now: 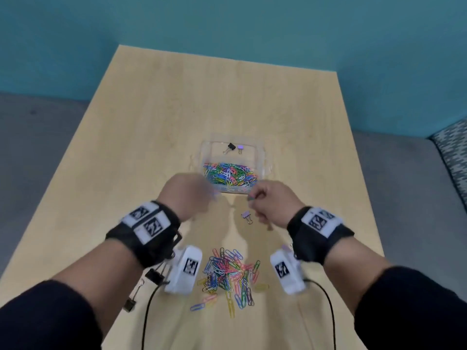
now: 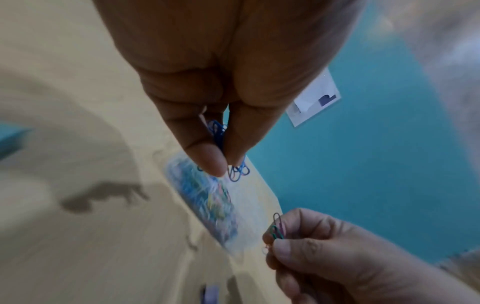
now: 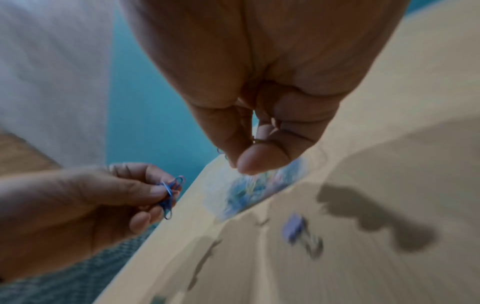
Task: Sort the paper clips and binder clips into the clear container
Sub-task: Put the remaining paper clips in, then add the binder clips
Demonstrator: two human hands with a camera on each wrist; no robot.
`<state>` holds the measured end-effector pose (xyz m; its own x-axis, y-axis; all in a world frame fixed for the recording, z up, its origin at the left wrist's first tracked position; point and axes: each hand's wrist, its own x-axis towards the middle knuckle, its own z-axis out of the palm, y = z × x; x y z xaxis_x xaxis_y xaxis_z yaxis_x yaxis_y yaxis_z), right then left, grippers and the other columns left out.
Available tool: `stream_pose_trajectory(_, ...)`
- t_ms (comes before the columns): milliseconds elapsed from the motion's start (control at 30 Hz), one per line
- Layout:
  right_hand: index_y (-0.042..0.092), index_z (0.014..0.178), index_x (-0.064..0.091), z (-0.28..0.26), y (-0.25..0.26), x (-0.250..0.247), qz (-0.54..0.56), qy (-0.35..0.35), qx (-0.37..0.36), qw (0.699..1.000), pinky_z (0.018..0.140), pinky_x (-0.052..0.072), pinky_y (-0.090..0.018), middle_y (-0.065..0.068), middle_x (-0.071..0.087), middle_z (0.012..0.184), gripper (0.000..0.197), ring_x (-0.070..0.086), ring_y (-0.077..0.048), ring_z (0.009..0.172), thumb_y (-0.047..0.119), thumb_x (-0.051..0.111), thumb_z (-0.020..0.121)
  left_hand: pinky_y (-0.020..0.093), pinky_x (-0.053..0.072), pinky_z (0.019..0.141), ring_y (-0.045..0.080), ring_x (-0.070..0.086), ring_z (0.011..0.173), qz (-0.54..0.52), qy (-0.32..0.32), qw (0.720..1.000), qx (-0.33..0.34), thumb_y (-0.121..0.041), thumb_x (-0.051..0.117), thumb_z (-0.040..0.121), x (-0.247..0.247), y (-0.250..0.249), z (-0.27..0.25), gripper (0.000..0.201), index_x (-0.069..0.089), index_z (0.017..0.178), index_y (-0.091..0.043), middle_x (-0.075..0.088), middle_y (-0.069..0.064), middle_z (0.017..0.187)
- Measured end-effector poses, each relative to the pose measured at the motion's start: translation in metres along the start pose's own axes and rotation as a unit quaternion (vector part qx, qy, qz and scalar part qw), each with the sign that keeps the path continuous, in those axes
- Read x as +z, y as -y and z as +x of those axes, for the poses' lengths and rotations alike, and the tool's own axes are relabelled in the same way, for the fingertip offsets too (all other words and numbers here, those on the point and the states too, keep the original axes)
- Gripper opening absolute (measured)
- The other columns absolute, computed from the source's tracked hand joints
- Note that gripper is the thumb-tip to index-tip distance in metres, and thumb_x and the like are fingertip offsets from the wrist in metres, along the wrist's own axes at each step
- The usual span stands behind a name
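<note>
The clear container (image 1: 262, 157) sits mid-table; its near half holds a heap of coloured paper clips (image 1: 230, 176), its far half a black binder clip (image 1: 231, 147) and a purple one. My left hand (image 1: 187, 195) hovers just before the container's near left corner, pinching a few blue paper clips (image 2: 235, 170). My right hand (image 1: 267, 200) hovers near its front right corner, pinching green and pink paper clips (image 2: 278, 229). A purple binder clip (image 1: 246, 215) lies on the table between the hands. A loose pile of paper clips (image 1: 227, 274) lies nearer me.
Black binder clips (image 1: 154, 275) lie under my left forearm near the wooden table's (image 1: 156, 122) left edge, with another (image 1: 129, 304) closer to me. Two black cables trail from the wrist cameras. A teal wall and grey floor surround the table.
</note>
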<state>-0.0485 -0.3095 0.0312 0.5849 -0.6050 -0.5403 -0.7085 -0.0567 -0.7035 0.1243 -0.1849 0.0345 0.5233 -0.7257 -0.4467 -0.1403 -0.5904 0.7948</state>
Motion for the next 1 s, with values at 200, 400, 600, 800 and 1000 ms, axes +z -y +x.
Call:
stream_pose_trajectory(200,0.018,0.095,0.064,0.043,0.049,-0.014,-0.146,-0.066,-0.064,0.985,0.075,0.054,-0.034,-0.002,0.065,0.082,0.015,0.066,-0.025,0.081,0.013,0.059,0.082,0.028,0.052,0.066,0.020,0.063,0.059,0.090,-0.036,0.993,0.069,-0.008,0.065,0.080,0.013,-0.041,0.044,0.008,0.069,0.085,-0.013,0.064,-0.001,0.065)
stream_pose_trajectory(400,0.017,0.127,0.056,0.002,0.022,-0.013,-0.225,-0.092,-0.089,0.966,0.086,0.046,-0.033,-0.010,0.058,0.119,0.037,0.058,-0.028,0.103,0.017,0.050,0.090,0.036,0.052,0.082,0.028,0.066,0.084,0.195,-0.044,0.975,0.092,-0.013,0.058,0.083,0.000,-0.003,0.011,0.025,0.068,0.105,-0.018,0.068,0.007,0.101)
stream_pose_trajectory(600,0.031,0.135,0.034,-0.113,-0.056,0.058,-0.288,0.088,-0.034,0.953,0.075,0.044,-0.031,0.003,0.038,0.118,0.060,0.056,-0.021,0.096,0.036,0.060,0.081,0.031,0.044,0.088,0.020,0.053,0.102,0.343,0.141,0.928,0.032,-0.043,0.064,0.077,0.034,0.081,-0.118,0.060,0.040,0.131,-0.029,0.042,-0.003,0.115)
stream_pose_trajectory(800,0.029,0.147,0.011,-0.126,-0.081,0.105,-0.304,-0.010,-0.066,0.950,0.092,0.043,-0.029,0.002,0.025,0.131,0.084,0.036,-0.021,0.115,0.034,0.064,0.082,0.029,0.044,0.088,0.019,0.045,0.100,0.348,0.074,0.930,0.091,-0.031,0.067,0.075,0.067,0.109,-0.132,0.087,0.017,0.146,-0.032,0.035,-0.004,0.113)
stream_pose_trajectory(1000,0.023,0.130,0.041,-0.089,-0.071,0.115,-0.292,-0.047,-0.120,0.948,0.080,0.046,-0.031,-0.001,0.037,0.115,0.043,0.041,-0.021,0.100,0.012,0.050,0.090,0.035,0.050,0.072,0.019,0.049,0.087,0.345,0.038,0.927,0.145,-0.020,0.057,0.084,0.081,0.098,-0.091,0.039,0.049,0.120,-0.031,0.041,-0.002,0.102)
